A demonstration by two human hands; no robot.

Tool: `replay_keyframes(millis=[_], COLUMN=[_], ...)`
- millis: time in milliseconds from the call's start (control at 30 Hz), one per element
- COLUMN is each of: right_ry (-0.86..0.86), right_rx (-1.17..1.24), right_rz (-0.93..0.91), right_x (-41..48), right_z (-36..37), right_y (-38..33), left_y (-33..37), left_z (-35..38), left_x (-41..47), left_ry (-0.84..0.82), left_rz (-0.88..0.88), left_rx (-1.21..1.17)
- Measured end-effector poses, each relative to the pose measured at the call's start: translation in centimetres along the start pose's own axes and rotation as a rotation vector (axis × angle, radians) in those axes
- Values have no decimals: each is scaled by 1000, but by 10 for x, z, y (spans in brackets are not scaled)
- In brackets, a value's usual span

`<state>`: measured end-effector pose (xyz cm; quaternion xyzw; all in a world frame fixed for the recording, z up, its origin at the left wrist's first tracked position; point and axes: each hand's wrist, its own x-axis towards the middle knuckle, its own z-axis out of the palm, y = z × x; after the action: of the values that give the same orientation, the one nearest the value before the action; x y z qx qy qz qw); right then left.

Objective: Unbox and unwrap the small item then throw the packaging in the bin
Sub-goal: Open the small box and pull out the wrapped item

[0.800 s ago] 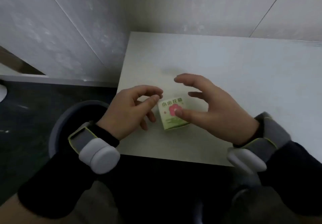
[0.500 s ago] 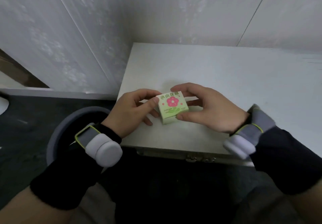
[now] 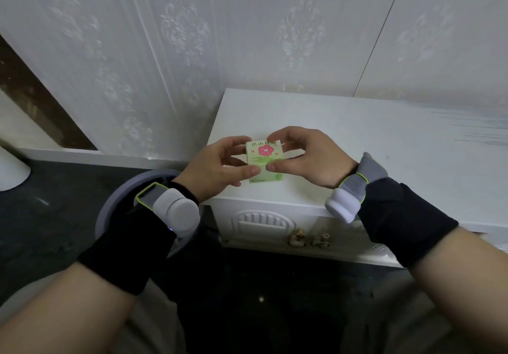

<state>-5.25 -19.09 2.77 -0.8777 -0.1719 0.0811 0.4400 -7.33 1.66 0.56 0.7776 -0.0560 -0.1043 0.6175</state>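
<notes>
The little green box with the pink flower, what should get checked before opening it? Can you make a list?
1. Box held by both hands: ok. The left hand and right hand each have a grip on the little green box.
2. Box lifted clear of the white cabinet top: cannot tell, it may rest there.
3. Box closed: ok, no flap looks open yet.
4. Flower side facing up: ok, the pink flower shows.
5. Opening flap found: cannot tell, fingers cover the edges.
6. Bin ready: ok, the grey bin sits on the floor left of the cabinet, partly behind the left wrist.
</notes>
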Motion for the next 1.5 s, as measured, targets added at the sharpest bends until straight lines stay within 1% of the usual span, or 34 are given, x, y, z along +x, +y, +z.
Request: replay_keyframes(millis=[100, 233, 333, 467, 700, 967, 1300, 1500], right_ry=[23, -18, -49, -105, -125, -159, -228, -267], right_rx=[9, -22, -53, -93, -225, -450, -702, -756], right_rz=[-5, -30, -56, -62, -129, -197, -259, -257], right_x=[0, 10, 22, 35, 46, 45, 45, 44], right_z=[4, 8, 9, 7, 4, -2, -3, -3], right_y=[-1, 3, 7, 13, 10, -2, -11, -15], left_y=[-2, -11, -12, -14, -14, -14, -13, -14], left_z=[-1, -5, -11, -16, -17, -16, -15, -14], left_x=[-3, 1, 10, 19, 24, 23, 21, 21], left_ry=[22, 68, 60, 28, -6, -7, -28, -24], left_rz=[25, 31, 46, 38, 8, -25, -12, -14], left_rx=[37, 42, 117, 160, 158, 129, 207, 215])
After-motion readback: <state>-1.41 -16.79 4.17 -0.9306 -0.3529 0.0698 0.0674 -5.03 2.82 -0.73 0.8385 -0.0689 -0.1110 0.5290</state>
